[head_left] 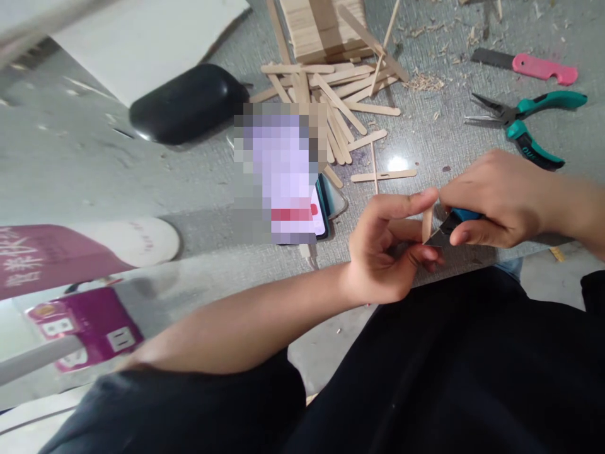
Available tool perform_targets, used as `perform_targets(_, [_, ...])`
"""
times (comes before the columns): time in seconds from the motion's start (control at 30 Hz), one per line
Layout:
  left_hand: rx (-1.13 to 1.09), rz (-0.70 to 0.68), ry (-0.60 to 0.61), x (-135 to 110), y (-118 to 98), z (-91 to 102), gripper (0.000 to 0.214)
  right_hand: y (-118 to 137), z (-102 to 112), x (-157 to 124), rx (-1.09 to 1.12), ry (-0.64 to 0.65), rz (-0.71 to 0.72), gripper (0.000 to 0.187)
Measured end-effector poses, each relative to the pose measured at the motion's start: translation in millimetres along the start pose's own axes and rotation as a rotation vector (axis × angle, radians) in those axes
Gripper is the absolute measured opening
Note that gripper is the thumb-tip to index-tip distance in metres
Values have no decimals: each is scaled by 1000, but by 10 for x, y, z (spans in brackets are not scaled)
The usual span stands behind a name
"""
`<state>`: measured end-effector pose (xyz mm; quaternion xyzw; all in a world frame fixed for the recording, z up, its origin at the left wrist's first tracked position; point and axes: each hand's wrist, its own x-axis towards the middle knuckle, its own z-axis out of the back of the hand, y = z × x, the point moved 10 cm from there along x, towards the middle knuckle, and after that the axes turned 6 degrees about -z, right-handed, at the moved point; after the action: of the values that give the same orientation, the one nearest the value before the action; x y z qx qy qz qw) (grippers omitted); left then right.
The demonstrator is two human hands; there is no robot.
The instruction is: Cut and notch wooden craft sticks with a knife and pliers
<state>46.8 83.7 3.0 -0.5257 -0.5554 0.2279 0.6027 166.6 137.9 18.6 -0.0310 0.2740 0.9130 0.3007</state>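
My left hand (385, 249) is closed at the table's front edge, pinching a wooden craft stick (427, 225) between thumb and fingers so that it stands roughly upright. Wrapped in my right hand (496, 195) is a blue-and-black utility knife (458, 221), its handle mostly hidden by the fingers. The thin blade points left and meets the lower part of the stick; whether it has cut in, I cannot tell. Just beyond my hands lies a single craft stick (384, 176) with a dark slit, and a thin wooden skewer (374, 161) rests near it.
Green-handled long-nose pliers (513, 120) and a pink-handled saw (539, 68) lie at the far right. Loose craft sticks (340, 107) surround a wooden block (326, 31). A partly blurred phone (322, 217), a black case (189, 104) and a pink-and-white bottle (142, 243) occupy the left side.
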Motion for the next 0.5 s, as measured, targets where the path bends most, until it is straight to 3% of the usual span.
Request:
perform_targets(0.23, [11,-135,-84,-14,-139,-15,66,78,-28,-1,-60,-23,-4,102])
perform_targets(0.33, [13,-77,-85,-13,-113,1,65,56,-40,-5,-71,-44,-30,102])
perform_targets(0.5, [-102,115,-153,-11,111,87,66,-70,41,8,-124,-151,-134,104])
